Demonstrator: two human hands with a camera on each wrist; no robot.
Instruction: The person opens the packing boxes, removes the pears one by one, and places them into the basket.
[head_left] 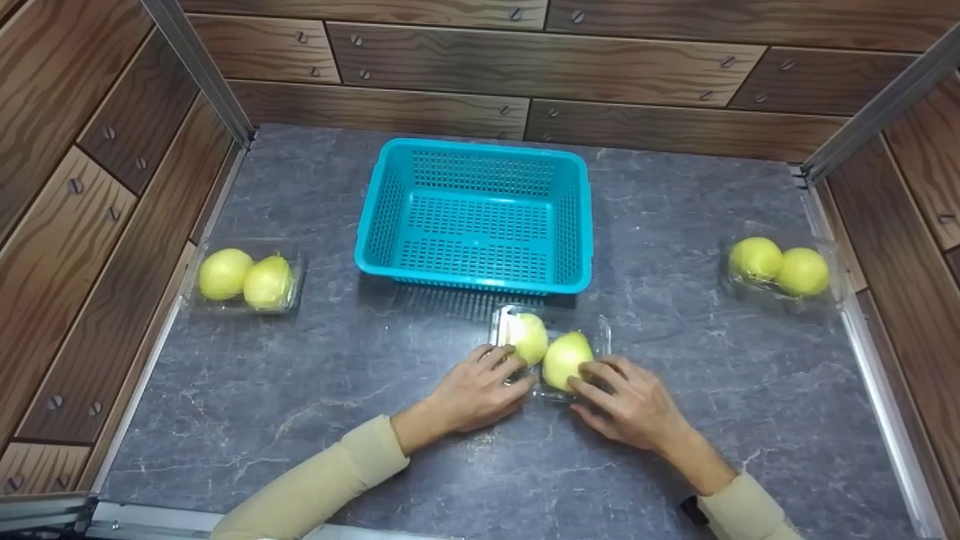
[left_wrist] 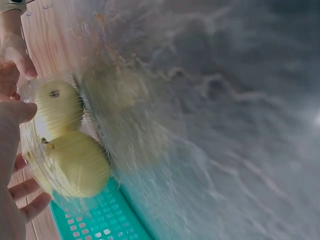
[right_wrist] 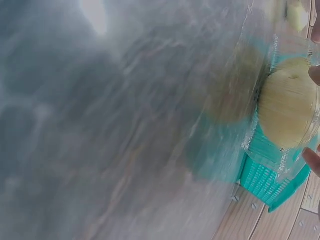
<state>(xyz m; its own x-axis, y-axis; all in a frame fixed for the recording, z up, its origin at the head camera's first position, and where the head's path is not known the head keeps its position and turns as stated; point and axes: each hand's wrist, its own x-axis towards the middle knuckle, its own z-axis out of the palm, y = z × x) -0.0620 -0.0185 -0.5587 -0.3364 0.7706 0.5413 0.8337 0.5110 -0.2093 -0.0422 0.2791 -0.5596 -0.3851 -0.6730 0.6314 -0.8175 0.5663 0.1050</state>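
Note:
A clear plastic clamshell box [head_left: 605, 330] holding two round yellow-green fruits [head_left: 568, 361] stands on the grey marbled table, just in front of the turquoise basket [head_left: 476, 285]. At its left front side is my left hand [head_left: 480, 386], its slightly bent fingers spread at the lid. My right hand [head_left: 634, 401] reaches over the right front corner, fingertips at the lid above the right-hand fruit. In the left wrist view, the thumb and fingers stand apart along the top of the box [left_wrist: 75, 142]. Only fingertips [right_wrist: 312, 160] of the right hand show in its wrist view, close against the plastic.
Another clear box with two such fruits [head_left: 225, 274] rests near the left wall, and a similar one [head_left: 756, 259] near the right wall. The perforated basket holds nothing. Wood-patterned panels [head_left: 540, 64] enclose the table at the back and both sides.

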